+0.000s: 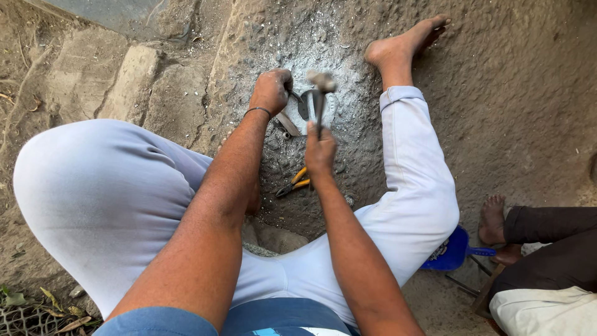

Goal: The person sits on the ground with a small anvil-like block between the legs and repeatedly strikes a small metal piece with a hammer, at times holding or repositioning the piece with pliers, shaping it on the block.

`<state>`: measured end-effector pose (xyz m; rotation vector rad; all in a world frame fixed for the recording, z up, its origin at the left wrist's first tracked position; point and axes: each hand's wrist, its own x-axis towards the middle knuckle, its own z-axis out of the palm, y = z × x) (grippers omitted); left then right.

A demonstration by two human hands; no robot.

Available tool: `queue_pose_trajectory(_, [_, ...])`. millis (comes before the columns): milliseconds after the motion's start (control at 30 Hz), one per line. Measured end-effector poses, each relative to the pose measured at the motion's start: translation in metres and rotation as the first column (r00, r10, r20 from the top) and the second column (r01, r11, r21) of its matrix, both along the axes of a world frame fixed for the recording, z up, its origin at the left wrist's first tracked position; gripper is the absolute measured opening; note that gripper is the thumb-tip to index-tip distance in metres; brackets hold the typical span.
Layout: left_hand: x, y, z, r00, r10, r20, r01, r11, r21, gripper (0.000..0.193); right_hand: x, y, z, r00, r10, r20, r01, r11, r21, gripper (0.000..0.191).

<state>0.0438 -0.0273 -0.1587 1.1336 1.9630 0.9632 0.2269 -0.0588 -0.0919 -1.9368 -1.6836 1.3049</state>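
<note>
Now right hand (320,152) grips hammer (318,93); left hand (272,90) clenches tongs (298,106).

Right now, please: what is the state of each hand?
Left hand: closed in a fist on a small metal piece on the ground.
Right hand: closed around the handle of a hammer.

view: single head camera | position: above the seated person's lap, close over the hammer (319,93) | facing: steeply down and forward at the grey ground (348,37) | framing: hammer above centre, knees either side, another person's foot right of it | shared: none
</note>
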Motion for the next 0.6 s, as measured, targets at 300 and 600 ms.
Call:
queue_pose_trajectory(300, [-0.001,-0.001,-0.003,0.998,0.02,0.052,-0.02,1.0,0.0,0.016,0.008,0.012,-0.007,0.995,0.06,-0.083,-0.041,0.975,0.219,0.04])
queue_pose_trajectory(600, [-0.001,0.001,0.004,0.999,0.002,-0.047,0.0,1.0,0.028,0.023,0.002,0.001,-0.012,0.961,0.148,0.235,-0.142,0.989,-0.04,0.038])
